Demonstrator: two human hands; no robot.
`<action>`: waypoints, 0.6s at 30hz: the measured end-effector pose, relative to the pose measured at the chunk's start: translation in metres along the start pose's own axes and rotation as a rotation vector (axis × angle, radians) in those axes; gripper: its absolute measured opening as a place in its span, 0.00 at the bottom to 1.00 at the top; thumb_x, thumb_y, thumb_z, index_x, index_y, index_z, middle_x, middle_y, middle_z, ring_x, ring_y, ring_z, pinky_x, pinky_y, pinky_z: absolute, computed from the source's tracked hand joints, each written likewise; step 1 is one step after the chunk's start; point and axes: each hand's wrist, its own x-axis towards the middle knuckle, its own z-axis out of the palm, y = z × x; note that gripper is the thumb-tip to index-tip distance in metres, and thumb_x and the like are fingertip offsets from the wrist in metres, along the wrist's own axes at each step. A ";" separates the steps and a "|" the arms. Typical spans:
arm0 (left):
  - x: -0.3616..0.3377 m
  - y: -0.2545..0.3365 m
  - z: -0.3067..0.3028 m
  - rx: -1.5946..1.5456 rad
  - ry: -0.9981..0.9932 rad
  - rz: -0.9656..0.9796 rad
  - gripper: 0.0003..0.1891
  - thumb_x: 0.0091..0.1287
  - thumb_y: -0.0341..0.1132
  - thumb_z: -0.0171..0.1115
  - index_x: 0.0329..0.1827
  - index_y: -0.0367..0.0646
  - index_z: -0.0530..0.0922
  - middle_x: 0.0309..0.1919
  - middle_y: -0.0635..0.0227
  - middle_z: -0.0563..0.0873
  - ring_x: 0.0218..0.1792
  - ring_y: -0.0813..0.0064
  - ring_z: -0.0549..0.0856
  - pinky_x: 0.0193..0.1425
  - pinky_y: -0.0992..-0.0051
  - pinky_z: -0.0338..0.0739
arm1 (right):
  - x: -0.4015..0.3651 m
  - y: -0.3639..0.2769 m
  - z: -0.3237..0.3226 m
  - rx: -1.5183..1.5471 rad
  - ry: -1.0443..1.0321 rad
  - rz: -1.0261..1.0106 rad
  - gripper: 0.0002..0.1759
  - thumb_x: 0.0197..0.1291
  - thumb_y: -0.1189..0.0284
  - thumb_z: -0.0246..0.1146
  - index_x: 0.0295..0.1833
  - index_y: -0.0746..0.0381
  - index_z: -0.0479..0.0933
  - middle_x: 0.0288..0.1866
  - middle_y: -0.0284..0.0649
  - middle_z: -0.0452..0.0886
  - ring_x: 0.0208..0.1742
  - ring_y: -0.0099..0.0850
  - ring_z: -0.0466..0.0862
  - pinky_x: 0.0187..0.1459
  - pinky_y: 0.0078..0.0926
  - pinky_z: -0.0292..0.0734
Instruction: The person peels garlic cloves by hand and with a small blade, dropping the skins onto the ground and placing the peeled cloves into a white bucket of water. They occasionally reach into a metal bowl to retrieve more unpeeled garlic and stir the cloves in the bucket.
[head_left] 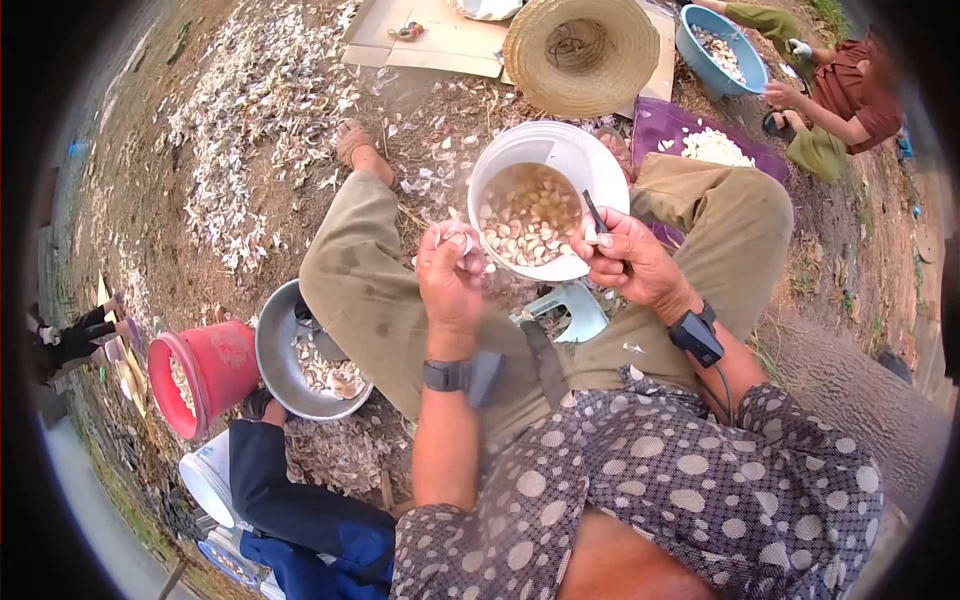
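My left hand [451, 272] is closed in a pinch on garlic cloves with pale purple skin, left of the white bucket [601, 172]. At the bucket's right rim, my right hand [635, 262] is wrapped round a small dark knife [595, 212]. A pale garlic clove [591, 235] is also pinched in its fingers. Inside the bucket, many garlic cloves [528, 222] lie in brownish water. The bucket stands between my legs, and a light blue plastic piece [578, 308] is just below it.
A metal basin [272, 335] with cloves and a red bucket [228, 362] stand at left. Garlic peels [245, 110] cover the ground. A straw hat [530, 60] lies on cardboard [425, 35]. White cloves [716, 148] sit on purple cloth [650, 122]. People sit nearby; one has a blue basin [738, 84].
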 end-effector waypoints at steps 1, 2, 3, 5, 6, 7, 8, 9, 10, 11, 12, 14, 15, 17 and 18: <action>0.003 -0.003 -0.001 -0.011 0.005 -0.004 0.05 0.69 0.32 0.60 0.44 0.47 0.75 0.33 0.71 0.79 0.25 0.84 0.73 0.22 0.84 0.66 | -0.005 -0.002 -0.003 0.020 -0.019 -0.009 0.10 0.72 0.73 0.63 0.55 0.61 0.73 0.46 0.39 0.75 0.26 0.12 0.63 0.26 0.09 0.63; 0.004 -0.005 -0.004 0.007 0.007 -0.025 0.05 0.70 0.33 0.60 0.45 0.47 0.75 0.33 0.71 0.79 0.26 0.84 0.74 0.22 0.84 0.66 | -0.011 -0.003 -0.006 0.045 -0.020 -0.031 0.10 0.72 0.73 0.63 0.55 0.61 0.73 0.46 0.38 0.75 0.26 0.12 0.63 0.25 0.09 0.63; 0.006 -0.008 -0.003 0.023 0.005 -0.045 0.05 0.70 0.33 0.60 0.45 0.46 0.75 0.34 0.71 0.79 0.26 0.84 0.74 0.22 0.84 0.66 | -0.019 -0.006 -0.010 0.066 -0.022 -0.056 0.10 0.72 0.73 0.63 0.55 0.61 0.72 0.45 0.38 0.75 0.26 0.12 0.63 0.25 0.09 0.63; 0.012 -0.016 0.001 0.072 -0.018 -0.106 0.06 0.74 0.37 0.59 0.46 0.46 0.76 0.34 0.72 0.78 0.27 0.84 0.74 0.23 0.84 0.67 | -0.037 -0.020 -0.017 0.093 -0.015 -0.141 0.11 0.74 0.73 0.60 0.57 0.62 0.71 0.44 0.37 0.75 0.25 0.12 0.61 0.25 0.09 0.62; 0.014 -0.021 0.006 0.063 -0.042 -0.136 0.06 0.75 0.38 0.58 0.46 0.46 0.76 0.34 0.72 0.78 0.27 0.83 0.74 0.23 0.84 0.67 | -0.047 -0.029 -0.019 0.099 0.013 -0.218 0.10 0.75 0.72 0.59 0.57 0.62 0.71 0.44 0.36 0.75 0.25 0.12 0.61 0.25 0.09 0.62; 0.016 -0.026 0.012 0.053 -0.069 -0.169 0.07 0.76 0.39 0.57 0.46 0.46 0.76 0.34 0.71 0.78 0.27 0.83 0.74 0.23 0.84 0.67 | -0.058 -0.039 -0.021 0.100 0.044 -0.299 0.10 0.75 0.72 0.58 0.57 0.63 0.71 0.44 0.36 0.75 0.25 0.12 0.61 0.25 0.08 0.62; 0.019 -0.032 0.017 0.043 -0.094 -0.204 0.08 0.77 0.40 0.55 0.47 0.46 0.76 0.34 0.71 0.78 0.27 0.83 0.74 0.23 0.84 0.67 | -0.071 -0.047 -0.024 0.102 0.075 -0.378 0.10 0.76 0.72 0.57 0.58 0.63 0.71 0.44 0.36 0.75 0.24 0.12 0.61 0.25 0.08 0.61; 0.024 -0.038 0.017 0.048 -0.096 -0.236 0.10 0.79 0.42 0.53 0.47 0.45 0.76 0.34 0.71 0.78 0.27 0.83 0.74 0.23 0.83 0.67 | -0.082 -0.055 -0.031 0.107 0.094 -0.453 0.10 0.78 0.71 0.55 0.58 0.64 0.72 0.43 0.36 0.75 0.25 0.12 0.62 0.24 0.08 0.61; 0.028 -0.043 0.018 0.054 -0.091 -0.265 0.12 0.80 0.43 0.51 0.48 0.45 0.76 0.34 0.70 0.78 0.27 0.82 0.74 0.23 0.83 0.68 | -0.096 -0.067 -0.037 0.051 0.168 -0.513 0.10 0.78 0.71 0.55 0.58 0.64 0.72 0.43 0.36 0.75 0.25 0.12 0.63 0.24 0.08 0.60; 0.032 -0.047 0.018 0.040 -0.107 -0.317 0.13 0.82 0.44 0.48 0.49 0.44 0.76 0.35 0.69 0.78 0.28 0.82 0.74 0.24 0.83 0.68 | -0.110 -0.081 -0.046 -0.003 0.239 -0.565 0.10 0.78 0.72 0.55 0.58 0.65 0.72 0.42 0.36 0.75 0.25 0.11 0.63 0.23 0.08 0.60; 0.033 -0.048 0.021 0.060 -0.060 -0.366 0.15 0.82 0.45 0.47 0.50 0.43 0.76 0.35 0.68 0.78 0.28 0.81 0.74 0.24 0.82 0.69 | -0.122 -0.094 -0.053 -0.057 0.304 -0.610 0.10 0.78 0.72 0.54 0.58 0.65 0.72 0.42 0.36 0.76 0.25 0.11 0.64 0.23 0.08 0.60; 0.039 -0.051 0.019 0.071 -0.035 -0.429 0.15 0.81 0.44 0.50 0.49 0.40 0.76 0.35 0.68 0.80 0.30 0.78 0.76 0.29 0.80 0.71 | -0.143 -0.126 -0.068 -0.205 0.588 -0.706 0.07 0.79 0.72 0.54 0.53 0.64 0.73 0.40 0.35 0.76 0.25 0.11 0.64 0.21 0.09 0.59; 0.040 -0.053 0.020 0.074 -0.002 -0.440 0.14 0.80 0.43 0.51 0.50 0.39 0.76 0.37 0.66 0.80 0.32 0.77 0.77 0.31 0.79 0.74 | -0.152 -0.145 -0.079 -0.291 0.710 -0.749 0.06 0.79 0.72 0.54 0.51 0.63 0.73 0.38 0.34 0.76 0.24 0.10 0.64 0.21 0.09 0.59; 0.041 -0.057 0.020 0.082 0.063 -0.463 0.13 0.78 0.40 0.55 0.51 0.37 0.76 0.39 0.63 0.81 0.35 0.74 0.80 0.36 0.77 0.79 | -0.167 -0.181 -0.112 -0.409 0.889 -0.761 0.06 0.78 0.71 0.55 0.48 0.63 0.73 0.36 0.33 0.76 0.23 0.11 0.64 0.20 0.11 0.58; 0.043 -0.059 0.021 0.071 0.049 -0.461 0.12 0.77 0.37 0.56 0.51 0.36 0.76 0.41 0.61 0.82 0.38 0.72 0.82 0.40 0.75 0.82 | -0.172 -0.199 -0.132 -0.445 0.946 -0.746 0.06 0.78 0.71 0.56 0.47 0.63 0.73 0.36 0.33 0.76 0.23 0.12 0.64 0.19 0.11 0.58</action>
